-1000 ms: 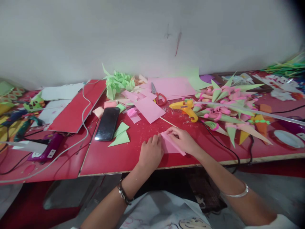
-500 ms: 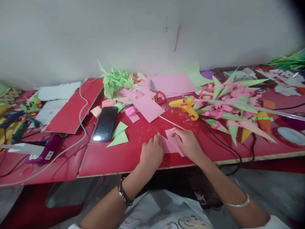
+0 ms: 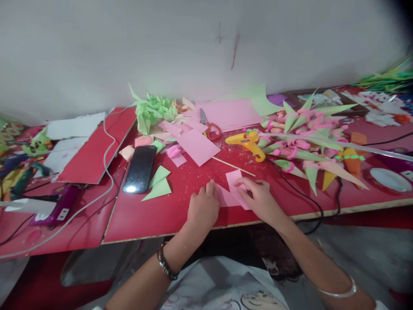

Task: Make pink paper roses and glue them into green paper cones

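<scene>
A small pink paper square (image 3: 232, 189) lies on the red table (image 3: 180, 206) near its front edge. My left hand (image 3: 203, 207) rests with curled fingers on the paper's left part, pressing it down. My right hand (image 3: 258, 199) pinches the paper's right side, and one flap stands folded up towards the wall. A thin wooden stick (image 3: 232, 166) lies just beyond the paper. Farther back are a yellow glue gun (image 3: 248, 144) and red-handled scissors (image 3: 211, 126).
A black phone (image 3: 140, 168) and green paper triangles (image 3: 160, 184) lie to the left. Pink sheets (image 3: 226, 113), crumpled green paper (image 3: 151, 110) and a pile of pink and green paper cones (image 3: 306, 142) fill the back and right. Cables and a purple device (image 3: 56, 206) sit at the left.
The pink paper's right flap has been folded up and over towards the wall. My right hand slid slightly right along it. My left hand stayed pressing the paper.
</scene>
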A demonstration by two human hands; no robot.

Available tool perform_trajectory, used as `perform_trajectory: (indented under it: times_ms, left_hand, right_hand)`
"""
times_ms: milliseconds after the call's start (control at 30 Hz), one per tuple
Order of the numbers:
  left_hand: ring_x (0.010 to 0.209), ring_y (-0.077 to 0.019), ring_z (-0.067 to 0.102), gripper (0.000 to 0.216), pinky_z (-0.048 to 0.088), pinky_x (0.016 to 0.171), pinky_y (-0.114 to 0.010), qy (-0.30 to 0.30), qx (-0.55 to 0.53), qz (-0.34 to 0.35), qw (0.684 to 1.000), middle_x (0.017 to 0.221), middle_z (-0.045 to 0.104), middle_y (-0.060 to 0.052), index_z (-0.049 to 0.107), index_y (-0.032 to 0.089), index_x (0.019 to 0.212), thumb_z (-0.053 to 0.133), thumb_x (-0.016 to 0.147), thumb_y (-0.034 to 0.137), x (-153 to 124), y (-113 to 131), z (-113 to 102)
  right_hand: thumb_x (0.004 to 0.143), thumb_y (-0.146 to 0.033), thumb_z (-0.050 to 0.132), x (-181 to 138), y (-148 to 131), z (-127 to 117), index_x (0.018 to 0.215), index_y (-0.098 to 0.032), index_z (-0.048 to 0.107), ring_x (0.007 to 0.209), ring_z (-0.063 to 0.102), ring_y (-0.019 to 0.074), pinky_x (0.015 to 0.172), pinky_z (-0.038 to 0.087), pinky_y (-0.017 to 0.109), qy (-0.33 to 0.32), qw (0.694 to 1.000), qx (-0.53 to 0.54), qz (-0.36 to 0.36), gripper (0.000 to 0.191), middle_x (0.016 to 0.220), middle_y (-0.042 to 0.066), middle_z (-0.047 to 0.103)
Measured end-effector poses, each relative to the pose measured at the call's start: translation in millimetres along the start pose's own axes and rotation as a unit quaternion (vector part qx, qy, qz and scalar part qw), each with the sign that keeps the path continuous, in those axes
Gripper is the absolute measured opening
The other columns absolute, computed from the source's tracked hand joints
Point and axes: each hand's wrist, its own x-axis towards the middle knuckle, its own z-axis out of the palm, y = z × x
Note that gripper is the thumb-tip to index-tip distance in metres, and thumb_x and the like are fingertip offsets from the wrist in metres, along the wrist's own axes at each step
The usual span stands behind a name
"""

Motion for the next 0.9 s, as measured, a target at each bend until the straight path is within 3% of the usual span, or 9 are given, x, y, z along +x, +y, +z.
perform_trajectory:
  times_ms: [233,400,567,667,767,900]
  left_hand:
    - [0.078,-0.0210,0.056,0.046,0.048,0.056,-0.032,0.008,-0.001,0.015,1.000,0.105,0.051,-0.017,0.038,0.004,0.124,0.040,0.078,0.011,0.8,-3.9,2.1]
    - [0.077,-0.0204,0.057,0.046,0.047,0.055,-0.030,0.015,0.008,0.034,0.999,0.106,0.051,-0.016,0.037,0.006,0.125,0.040,0.080,0.016,-0.8,-6.2,4.3]
    - [0.078,-0.0199,0.058,0.045,0.048,0.057,-0.029,0.023,-0.003,0.019,1.000,0.108,0.053,-0.016,0.037,0.007,0.125,0.038,0.081,0.015,-1.5,-8.9,1.5]
    - [0.073,-0.0190,0.060,0.043,0.047,0.056,-0.029,0.005,-0.083,0.011,0.996,0.103,0.057,-0.013,0.040,0.011,0.123,0.039,0.081,0.022,2.6,-19.3,-11.6]
    - [0.075,-0.0173,0.059,0.036,0.046,0.060,-0.026,0.033,-0.231,0.022,0.972,0.096,0.061,-0.006,0.048,0.020,0.115,0.037,0.084,0.034,6.4,-30.6,-27.2]
    - [0.061,-0.0118,0.053,0.023,0.040,0.054,-0.021,0.032,-0.390,0.071,0.917,0.070,0.061,0.001,0.059,0.021,0.079,0.042,0.081,0.036,5.9,-37.5,-34.3]
  right_hand:
    - [0.078,-0.021,0.041,-9.1,21.3,-10.6,0.080,-0.020,0.056,0.058,0.057,0.0150,0.074,0.037,0.033,0.061,0.998,-0.024,0.001,0.015,0.065,0.000,0.064]
    - [0.080,-0.022,0.037,-13.3,24.8,-20.8,0.081,-0.019,0.058,0.068,0.056,0.0187,0.067,0.039,0.030,0.156,0.987,-0.048,-0.008,0.021,0.075,0.004,0.065]
    - [0.080,-0.024,0.040,-15.5,17.3,-35.5,0.082,-0.019,0.058,0.067,0.056,0.0185,0.063,0.041,0.028,0.241,0.969,-0.043,0.032,0.019,0.078,0.006,0.064]
    - [0.079,-0.029,0.042,-16.2,3.6,-29.8,0.081,-0.020,0.057,0.064,0.055,0.0163,0.057,0.042,0.025,0.197,0.977,0.072,0.049,0.017,0.078,0.004,0.062]
    - [0.079,-0.029,0.043,-9.9,-13.9,-13.2,0.084,-0.020,0.056,0.071,0.057,0.0163,0.060,0.045,0.024,0.133,0.971,0.195,0.040,0.017,0.082,0.004,0.062]
    - [0.080,-0.028,0.042,6.2,-32.7,6.0,0.085,-0.020,0.055,0.080,0.058,0.0176,0.069,0.047,0.026,0.096,0.962,0.254,-0.020,0.016,0.085,0.005,0.062]
